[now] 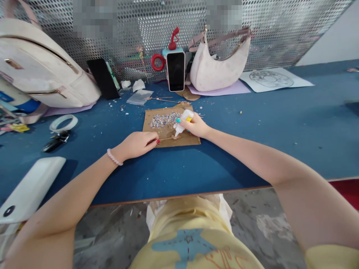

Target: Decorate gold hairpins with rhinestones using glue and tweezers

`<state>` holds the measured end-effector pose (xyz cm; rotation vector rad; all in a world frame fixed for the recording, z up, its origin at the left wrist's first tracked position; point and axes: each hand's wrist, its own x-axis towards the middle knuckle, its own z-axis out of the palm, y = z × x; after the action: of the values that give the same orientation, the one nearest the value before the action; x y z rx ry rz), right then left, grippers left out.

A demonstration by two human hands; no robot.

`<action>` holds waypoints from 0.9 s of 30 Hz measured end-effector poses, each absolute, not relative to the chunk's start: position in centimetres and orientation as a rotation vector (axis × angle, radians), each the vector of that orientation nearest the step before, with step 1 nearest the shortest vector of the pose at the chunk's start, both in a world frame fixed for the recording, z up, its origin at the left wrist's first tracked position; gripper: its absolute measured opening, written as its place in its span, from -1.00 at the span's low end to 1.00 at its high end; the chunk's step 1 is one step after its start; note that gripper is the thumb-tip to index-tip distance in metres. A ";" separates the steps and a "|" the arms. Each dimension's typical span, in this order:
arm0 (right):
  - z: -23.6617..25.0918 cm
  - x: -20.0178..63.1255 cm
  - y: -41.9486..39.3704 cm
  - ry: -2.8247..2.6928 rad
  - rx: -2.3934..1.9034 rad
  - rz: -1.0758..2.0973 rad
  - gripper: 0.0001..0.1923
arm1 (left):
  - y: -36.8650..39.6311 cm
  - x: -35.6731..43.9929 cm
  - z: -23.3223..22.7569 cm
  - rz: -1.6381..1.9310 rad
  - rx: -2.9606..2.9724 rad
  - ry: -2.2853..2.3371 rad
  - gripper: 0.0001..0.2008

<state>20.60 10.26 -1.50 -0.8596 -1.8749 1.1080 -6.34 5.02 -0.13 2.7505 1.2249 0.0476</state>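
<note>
A brown cardboard sheet lies on the blue table in front of me, with a patch of small shiny rhinestones spread on its upper part. My right hand grips a small white glue bottle tilted nozzle-down onto the cardboard. My left hand, with a pink bead bracelet on the wrist, pinches a thin gold pin flat against the cardboard. The bottle's nozzle meets the pin's ornamented end.
A phone stands upright at the back by a pale shoulder bag. A white backpack fills the far left, with a tape roll, a dark clip and a white case. A printed sheet lies back right.
</note>
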 end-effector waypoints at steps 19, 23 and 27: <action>-1.7 20.9 10.4 -1.905 -0.990 1.003 -0.67 | 4.9 -6.4 0.0 0.041 2.748 1.221 -0.71; -1.7 21.0 10.5 -1.912 -1.017 0.980 -0.69 | 4.9 -6.3 0.1 0.040 2.746 1.222 -0.72; -1.9 21.2 10.7 -1.917 -1.038 0.950 -0.71 | 4.9 -6.4 0.1 0.045 2.747 1.225 -0.71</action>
<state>21.23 10.71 -1.91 -1.0377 -1.9171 0.9503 -6.35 4.89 0.05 2.7467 1.2253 0.0452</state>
